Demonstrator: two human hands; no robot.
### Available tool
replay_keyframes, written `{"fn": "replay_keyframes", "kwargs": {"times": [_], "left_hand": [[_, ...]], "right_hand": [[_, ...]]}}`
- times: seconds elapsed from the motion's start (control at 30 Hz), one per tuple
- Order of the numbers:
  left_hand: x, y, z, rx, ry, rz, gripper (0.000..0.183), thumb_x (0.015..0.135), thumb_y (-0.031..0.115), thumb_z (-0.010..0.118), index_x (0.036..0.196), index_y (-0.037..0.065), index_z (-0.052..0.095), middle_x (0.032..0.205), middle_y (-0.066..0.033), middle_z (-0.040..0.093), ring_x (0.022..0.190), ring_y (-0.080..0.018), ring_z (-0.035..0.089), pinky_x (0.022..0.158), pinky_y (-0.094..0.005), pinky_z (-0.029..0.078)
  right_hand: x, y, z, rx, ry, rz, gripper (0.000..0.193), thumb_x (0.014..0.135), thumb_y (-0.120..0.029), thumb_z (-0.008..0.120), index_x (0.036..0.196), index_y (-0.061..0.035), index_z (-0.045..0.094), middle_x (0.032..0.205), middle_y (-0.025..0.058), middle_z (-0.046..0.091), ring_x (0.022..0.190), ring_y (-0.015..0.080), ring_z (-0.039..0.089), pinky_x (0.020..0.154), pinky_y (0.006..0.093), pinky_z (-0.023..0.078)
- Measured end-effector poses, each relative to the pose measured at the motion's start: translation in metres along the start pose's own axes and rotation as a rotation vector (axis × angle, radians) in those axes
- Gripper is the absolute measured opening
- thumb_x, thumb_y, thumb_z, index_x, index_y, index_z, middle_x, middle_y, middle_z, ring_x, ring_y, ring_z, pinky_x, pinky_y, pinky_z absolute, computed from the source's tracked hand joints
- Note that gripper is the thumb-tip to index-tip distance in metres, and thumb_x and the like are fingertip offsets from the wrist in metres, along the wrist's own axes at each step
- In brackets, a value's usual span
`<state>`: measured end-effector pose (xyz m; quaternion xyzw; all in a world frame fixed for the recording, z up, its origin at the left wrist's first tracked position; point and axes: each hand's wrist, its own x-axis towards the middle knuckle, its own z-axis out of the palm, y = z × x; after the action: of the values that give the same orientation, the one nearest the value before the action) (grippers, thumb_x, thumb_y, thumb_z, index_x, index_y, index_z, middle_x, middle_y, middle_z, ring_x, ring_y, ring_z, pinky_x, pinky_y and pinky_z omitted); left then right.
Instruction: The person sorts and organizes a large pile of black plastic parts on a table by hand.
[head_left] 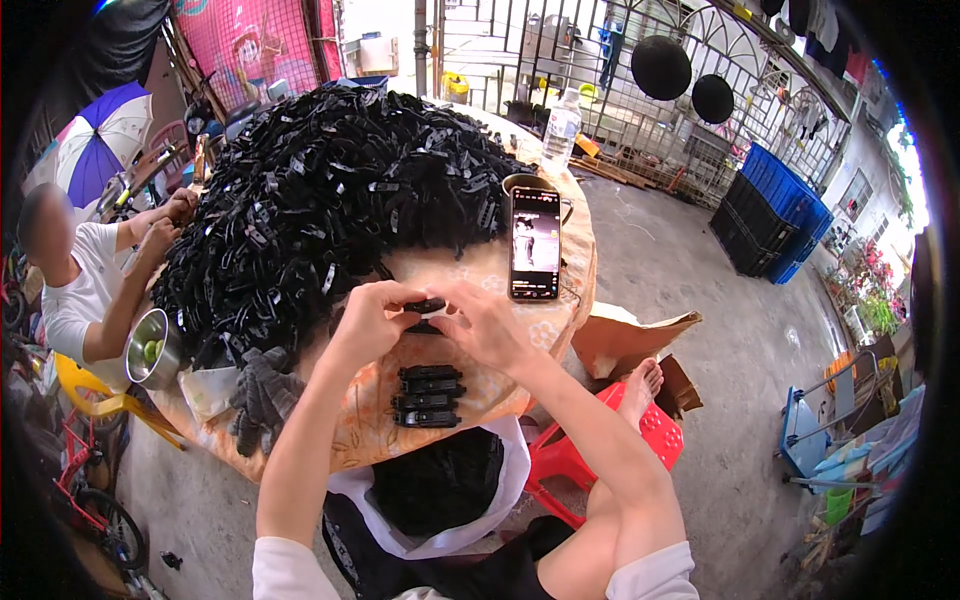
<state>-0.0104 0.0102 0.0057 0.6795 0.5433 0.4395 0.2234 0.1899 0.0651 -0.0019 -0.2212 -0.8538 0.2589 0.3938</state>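
Over the near part of the round table, my left hand (372, 322) pinches a small black plastic piece (428, 305) between thumb and fingers. My right hand (487, 328) meets it from the other side, its fingertips closed at a dark piece just below; the fingers partly hide both. Toward me lies a short row of several black plastic pieces (428, 396), side by side on the orange patterned tablecloth (350, 425). A large heap of similar loose black pieces (300, 190) rises beyond my hands. Below the table edge, an open white bag (515, 460) holds a dark mass.
A phone (535, 245) leans by a metal mug (530, 183), near a plastic bottle (562, 125). Grey gloves (262, 390) and a metal bowl (152, 350) are at left, where a co-worker (85, 270) sits. A red stool (600, 440) and cardboard (630, 340) stand right.
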Motion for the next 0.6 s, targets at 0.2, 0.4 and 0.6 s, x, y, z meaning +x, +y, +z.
{"fn": "replay_keyframes", "kwargs": {"times": [0.2, 0.4, 0.6], "left_hand": [[-0.003, 0.004, 0.002, 0.015, -0.056, -0.033, 0.031, 0.075, -0.009, 0.071, 0.103, 0.003, 0.074, 0.091, -0.015, 0.074, 0.079, -0.0217, 0.07, 0.073, -0.0318, 0.055], [-0.003, 0.011, -0.001, 0.09, -0.075, -0.069, 0.027, 0.073, -0.007, 0.073, 0.099, 0.001, 0.074, 0.091, -0.0164, 0.074, 0.079, -0.023, 0.071, 0.072, -0.0323, 0.055], [-0.002, 0.006, 0.001, 0.091, -0.055, -0.071, 0.026, 0.07, -0.007, 0.074, 0.095, 0.001, 0.076, 0.088, -0.0179, 0.074, 0.078, -0.0245, 0.072, 0.071, -0.0324, 0.056]], "right_hand": [[-0.003, 0.013, 0.008, -0.072, -0.011, -0.119, 0.019, 0.082, -0.007, 0.069, 0.1, -0.0012, 0.068, 0.092, 0.0182, 0.068, 0.091, 0.0372, 0.065, 0.079, 0.0425, 0.053], [-0.004, 0.014, 0.009, -0.078, -0.035, -0.17, 0.017, 0.075, -0.003, 0.071, 0.092, -0.0017, 0.069, 0.088, 0.015, 0.067, 0.084, 0.0348, 0.064, 0.076, 0.0418, 0.052], [-0.003, 0.015, 0.01, -0.097, -0.02, -0.216, 0.014, 0.076, -0.002, 0.07, 0.09, -0.0015, 0.071, 0.09, 0.0128, 0.07, 0.085, 0.0325, 0.066, 0.076, 0.0406, 0.053]]}}
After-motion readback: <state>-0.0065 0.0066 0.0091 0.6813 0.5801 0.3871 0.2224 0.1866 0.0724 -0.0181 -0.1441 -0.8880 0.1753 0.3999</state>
